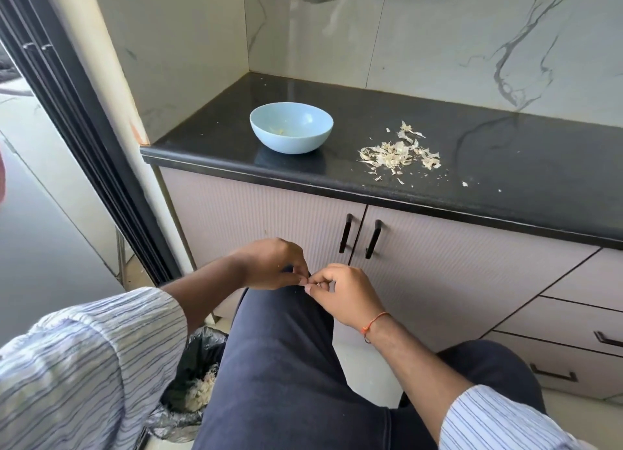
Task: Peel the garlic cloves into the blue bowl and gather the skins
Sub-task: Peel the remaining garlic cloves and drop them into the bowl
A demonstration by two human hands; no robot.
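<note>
Hands met low in the centre of the frame, above a knee in dark trousers (286,365). Left hand (269,264) curled, fingertips drawn together at the meeting point; right hand (340,294) likewise curled, thumb and forefinger closed in a pinching grip against the left fingertips. Something small seemed pinched between both grips, too small to tell for certain whether clove or skin. Orange thread (374,325) tied round the right wrist; striped sleeves (84,365) pushed back on both forearms. Blue bowl (291,127) stood upright on the black worktop (488,166) in the upper middle of the frame, near the worktop's left end, with a few pale bits lying at its bottom. Garlic skins (397,154) lay scattered in a loose heap to the right of the bowl, well apart from it, with stray flakes spread toward the front edge and further right. Marble-patterned wall (472,45) rose behind the worktop. Pale cupboard doors with black handles (372,239) sat below the worktop, drawers at the lower right. Bin lined with a black bag (195,375) stood on the floor at the lower left, partly hidden by the leg and sleeve, pale skins visible inside it.
</note>
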